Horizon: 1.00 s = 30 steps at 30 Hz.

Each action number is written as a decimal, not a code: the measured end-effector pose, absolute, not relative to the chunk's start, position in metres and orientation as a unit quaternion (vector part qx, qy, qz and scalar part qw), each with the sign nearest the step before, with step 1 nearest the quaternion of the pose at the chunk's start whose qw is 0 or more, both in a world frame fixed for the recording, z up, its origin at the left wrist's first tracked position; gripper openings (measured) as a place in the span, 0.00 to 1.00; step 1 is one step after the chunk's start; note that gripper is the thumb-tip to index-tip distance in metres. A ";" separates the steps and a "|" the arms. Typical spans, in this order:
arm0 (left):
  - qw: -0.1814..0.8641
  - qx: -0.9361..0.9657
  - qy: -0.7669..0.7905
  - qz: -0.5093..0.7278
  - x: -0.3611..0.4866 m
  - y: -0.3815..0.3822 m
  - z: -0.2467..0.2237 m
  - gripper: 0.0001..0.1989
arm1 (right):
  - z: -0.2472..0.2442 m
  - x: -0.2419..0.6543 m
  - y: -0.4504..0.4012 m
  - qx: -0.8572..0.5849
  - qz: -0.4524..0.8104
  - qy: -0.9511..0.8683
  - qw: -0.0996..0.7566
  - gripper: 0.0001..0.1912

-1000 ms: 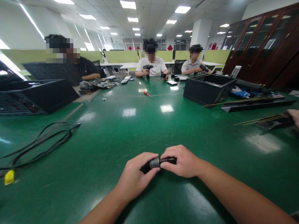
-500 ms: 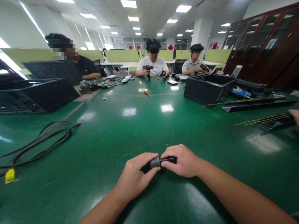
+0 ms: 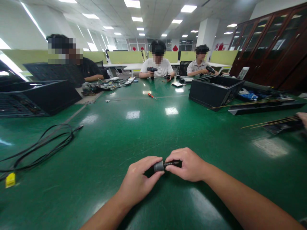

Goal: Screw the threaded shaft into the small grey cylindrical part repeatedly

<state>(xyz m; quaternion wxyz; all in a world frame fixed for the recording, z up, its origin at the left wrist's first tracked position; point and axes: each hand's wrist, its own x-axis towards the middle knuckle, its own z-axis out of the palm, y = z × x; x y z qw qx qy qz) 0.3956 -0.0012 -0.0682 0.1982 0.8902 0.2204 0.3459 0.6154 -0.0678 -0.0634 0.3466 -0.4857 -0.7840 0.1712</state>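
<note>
I'm in an office here: green partitions (image 3: 126, 57) upper centre, glass-fronted cabinets (image 3: 271, 48) upper right, ceiling lights (image 3: 188, 8) up top!

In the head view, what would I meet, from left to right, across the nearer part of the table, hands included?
Black cable → left hand → gray cylinder → right hand → thin rods → another person's hand.

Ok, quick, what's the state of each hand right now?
Left hand: closed, holding the short grey metallic-looking cylinder.
Right hand: closed, pinching the thin dark ringed shaft in line with it.
</note>
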 end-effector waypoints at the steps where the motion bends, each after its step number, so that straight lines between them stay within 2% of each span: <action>1: 0.198 0.890 0.221 0.346 0.396 -0.001 -0.068 0.14 | -0.063 0.615 -0.068 -0.485 0.171 -0.785 0.346 0.06; 30: 0.183 0.890 0.212 0.360 0.395 -0.001 -0.068 0.15 | -0.065 0.617 -0.068 -0.484 0.162 -0.788 0.345 0.06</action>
